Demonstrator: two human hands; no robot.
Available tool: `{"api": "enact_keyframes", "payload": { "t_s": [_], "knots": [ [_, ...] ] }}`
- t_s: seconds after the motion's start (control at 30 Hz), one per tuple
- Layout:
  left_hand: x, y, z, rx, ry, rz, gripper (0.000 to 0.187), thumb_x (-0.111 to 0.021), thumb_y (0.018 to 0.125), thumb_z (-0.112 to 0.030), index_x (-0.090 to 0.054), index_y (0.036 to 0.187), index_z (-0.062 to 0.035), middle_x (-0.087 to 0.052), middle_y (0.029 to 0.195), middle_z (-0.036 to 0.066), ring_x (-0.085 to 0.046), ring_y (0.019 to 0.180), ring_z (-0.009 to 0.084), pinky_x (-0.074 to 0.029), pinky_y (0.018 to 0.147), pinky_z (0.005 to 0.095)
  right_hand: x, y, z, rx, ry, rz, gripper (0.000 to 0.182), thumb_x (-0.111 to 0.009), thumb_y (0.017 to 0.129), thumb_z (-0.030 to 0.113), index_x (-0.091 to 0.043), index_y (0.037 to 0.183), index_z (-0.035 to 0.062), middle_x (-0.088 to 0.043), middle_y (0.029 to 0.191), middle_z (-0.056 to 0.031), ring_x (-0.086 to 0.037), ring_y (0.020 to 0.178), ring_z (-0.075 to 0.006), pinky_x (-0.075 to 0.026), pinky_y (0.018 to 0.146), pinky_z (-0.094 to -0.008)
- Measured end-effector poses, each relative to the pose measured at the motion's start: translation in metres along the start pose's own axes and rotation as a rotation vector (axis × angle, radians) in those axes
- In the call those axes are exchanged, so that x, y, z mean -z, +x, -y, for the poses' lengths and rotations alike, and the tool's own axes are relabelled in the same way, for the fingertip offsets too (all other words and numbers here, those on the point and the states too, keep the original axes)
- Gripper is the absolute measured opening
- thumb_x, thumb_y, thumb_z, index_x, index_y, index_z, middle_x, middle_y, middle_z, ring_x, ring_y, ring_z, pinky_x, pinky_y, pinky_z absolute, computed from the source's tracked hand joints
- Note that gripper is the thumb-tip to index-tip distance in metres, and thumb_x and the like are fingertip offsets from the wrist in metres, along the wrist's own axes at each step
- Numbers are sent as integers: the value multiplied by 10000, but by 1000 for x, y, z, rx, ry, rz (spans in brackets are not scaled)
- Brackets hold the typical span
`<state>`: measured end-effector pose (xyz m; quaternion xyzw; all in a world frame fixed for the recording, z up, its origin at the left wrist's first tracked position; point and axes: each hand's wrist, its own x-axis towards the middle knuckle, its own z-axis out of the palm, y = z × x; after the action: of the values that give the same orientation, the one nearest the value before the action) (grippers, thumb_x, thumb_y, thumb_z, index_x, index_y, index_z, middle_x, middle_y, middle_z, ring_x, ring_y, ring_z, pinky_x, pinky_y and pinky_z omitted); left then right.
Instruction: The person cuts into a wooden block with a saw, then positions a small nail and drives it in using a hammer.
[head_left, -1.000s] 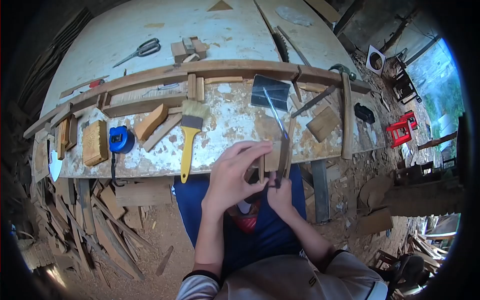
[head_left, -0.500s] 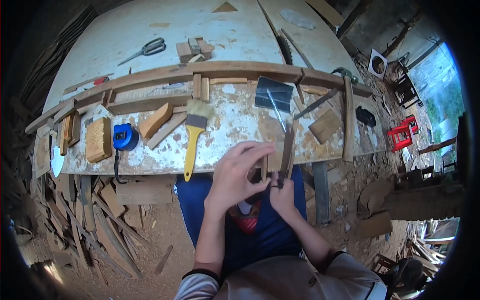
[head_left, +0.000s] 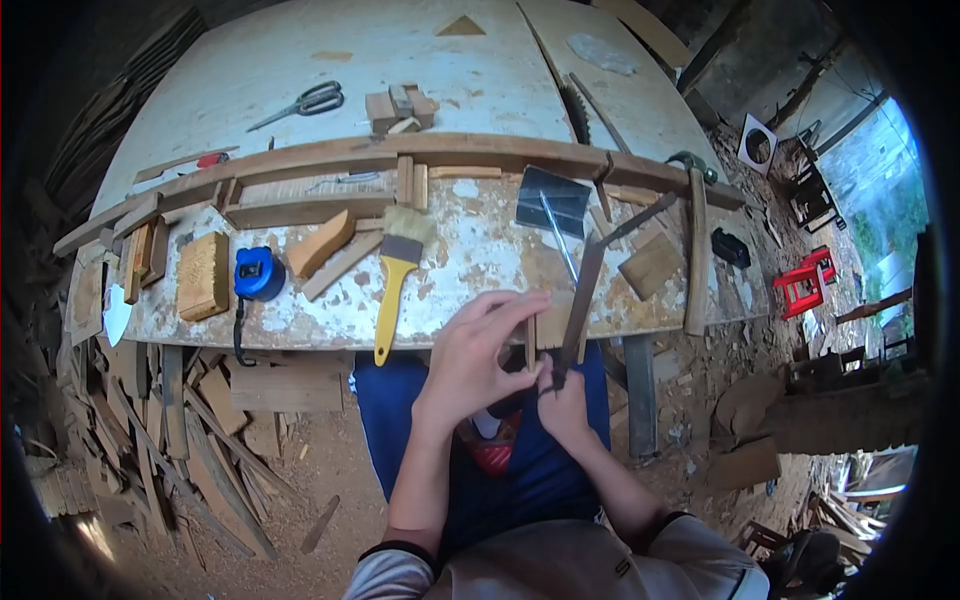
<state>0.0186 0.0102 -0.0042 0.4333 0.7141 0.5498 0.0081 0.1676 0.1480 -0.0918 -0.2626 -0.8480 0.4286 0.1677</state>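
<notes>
Wood offcuts (head_left: 190,430) are seen heaped on the floor at the near left, under the bench (head_left: 470,250). On the bench's left part a pale wooden block (head_left: 203,275) lies flat, and just to its right a blue tape measure (head_left: 259,274) sits near the front edge. A wedge-shaped wood piece (head_left: 320,243) is laid beside it, farther in. A yellow-handled brush (head_left: 393,285) lies with its bristles toward the far side and its handle overhanging the near edge. Farther back, scissors (head_left: 300,104) and a small cluster of wood blocks (head_left: 403,106) rest on the pale far surface, behind a long curved wooden strip (head_left: 400,150) that runs across the bench.

Near the front edge, at centre, the left hand (head_left: 475,365) is held with fingers extended and partly curled, their tips pressed against a thin wooden stick (head_left: 530,340) that stands roughly upright, just in front of the bench edge. Just to the right, the right hand (head_left: 565,405) is closed around the lower end of a long dark blade-like tool (head_left: 582,300), which is tilted up and away over the bench, close beside the stick. A dark flat sheet (head_left: 552,195) lies beyond it. Toward the right a square wooden tile (head_left: 650,265) and a long wooden bar (head_left: 697,250) rest on the bench, with a red stool (head_left: 805,280) standing on the floor at the far right.
</notes>
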Motion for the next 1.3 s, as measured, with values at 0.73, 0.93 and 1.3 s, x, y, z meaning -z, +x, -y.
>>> {"api": "enact_keyframes", "payload": {
  "t_s": [0.73,0.93,1.3],
  "knots": [
    [7,5,-11,8,96,-51,856,-823,739,-85,-533,1542,-23,-599,1483,218,-596,1351,394,-462,1188,468,10,-50,-29,102,190,66,225,-612,1074,163,-658,932,-5,-622,712,-175,-666,619,-344,-500,614,-403],
    [-2,2,-1,9,80,-77,816,-852,761,-87,-557,1518,-19,-650,1361,209,-658,1223,388,-511,1106,447,2,-60,-39,92,223,1,203,-587,1077,132,-657,952,-13,-640,741,-174,-696,667,-370,-523,632,-418],
    [-10,3,-7,-1,118,-99,776,-822,774,-66,-566,1505,-17,-662,1205,203,-671,1096,389,-550,982,433,-5,-53,-31,126,162,-36,193,-583,1081,96,-600,919,-8,-616,757,-222,-649,691,-466,-496,616,-462]
  ]
}}
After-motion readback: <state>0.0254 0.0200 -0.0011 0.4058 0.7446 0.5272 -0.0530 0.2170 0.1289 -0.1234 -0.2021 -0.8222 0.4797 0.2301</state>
